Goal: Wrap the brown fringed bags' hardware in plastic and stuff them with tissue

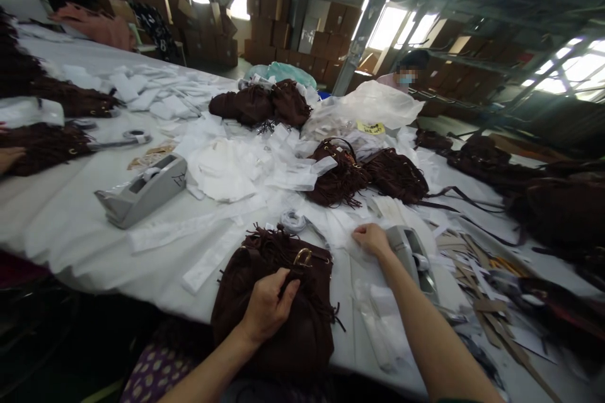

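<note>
A dark brown fringed handbag point(278, 321) leans at the table's near edge, right in front of me. My left hand point(269, 305) is closed on its upper front, just under a gold ring point(302, 257). Farther right, my right hand point(371, 239) has its fingers pinched together over thin white sheets point(338, 227). Whatever lies between those fingertips is too hard to make out. Beside that wrist stands a grey tape dispenser point(413, 258). A coiled grey-white strip point(293, 221) lies just behind the handbag.
Another tape dispenser point(142, 192) sits to the left. White wrapping pieces point(236, 164) heap mid-table, with more brown fringed bags point(394, 173) behind. Tan strips point(491, 315) lie at right. A person point(411, 69) is across the table; another person's hand point(9, 157) shows at far left.
</note>
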{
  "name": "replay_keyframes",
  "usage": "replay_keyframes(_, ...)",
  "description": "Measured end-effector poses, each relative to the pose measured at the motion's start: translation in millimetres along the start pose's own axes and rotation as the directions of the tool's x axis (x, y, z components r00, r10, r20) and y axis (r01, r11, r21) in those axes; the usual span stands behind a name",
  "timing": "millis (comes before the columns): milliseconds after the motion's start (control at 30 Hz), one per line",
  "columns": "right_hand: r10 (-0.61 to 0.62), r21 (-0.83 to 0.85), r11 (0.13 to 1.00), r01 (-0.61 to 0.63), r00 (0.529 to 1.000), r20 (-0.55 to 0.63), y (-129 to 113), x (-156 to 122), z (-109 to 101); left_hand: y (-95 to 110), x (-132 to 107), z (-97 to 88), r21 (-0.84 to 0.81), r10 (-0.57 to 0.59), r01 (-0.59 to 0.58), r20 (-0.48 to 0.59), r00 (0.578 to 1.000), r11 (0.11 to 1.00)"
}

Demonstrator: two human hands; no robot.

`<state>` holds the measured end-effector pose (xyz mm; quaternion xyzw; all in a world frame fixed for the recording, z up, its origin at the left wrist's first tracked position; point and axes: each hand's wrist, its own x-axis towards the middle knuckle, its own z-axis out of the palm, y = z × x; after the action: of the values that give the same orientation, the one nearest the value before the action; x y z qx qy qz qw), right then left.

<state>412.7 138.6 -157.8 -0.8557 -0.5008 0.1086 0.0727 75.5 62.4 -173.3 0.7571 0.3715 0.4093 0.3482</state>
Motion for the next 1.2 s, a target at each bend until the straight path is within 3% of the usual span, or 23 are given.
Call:
replay_keyframes(300,0.002,-0.010,1.000,-0.003,1.000,-0.016,7,6,2,-1,0,0.5,-0.029,-0.014,0.014,-0.005,1.000,0.999)
replay_keyframes(567,-0.011,0.063,0.998,0.015,0.998,-0.057,5,5,-17,-2,0,1.8,-0.025,0.001,-0.001,-0.021,1.000,1.000)
replay_keyframes(833,0.001,0.245,0.970,-0.002,1.000,0.004,3,-8,-27,-1,0,1.3,-0.030,-0.002,0.002,-0.020,1.000,1.000)
replay_keyframes(967,-0.005,0.445,0.894,-0.045,0.994,0.111,-2,-25,-30,0,0,1.4,-0.057,0.004,-0.006,-0.025,1.000,0.998)
replay_keyframes(1200,-0.146,0.766,0.612,-0.196,0.924,0.353,-23,-98,-17,-1,0,1.1,-0.125,-0.055,0.052,-0.026,0.998,0.991)
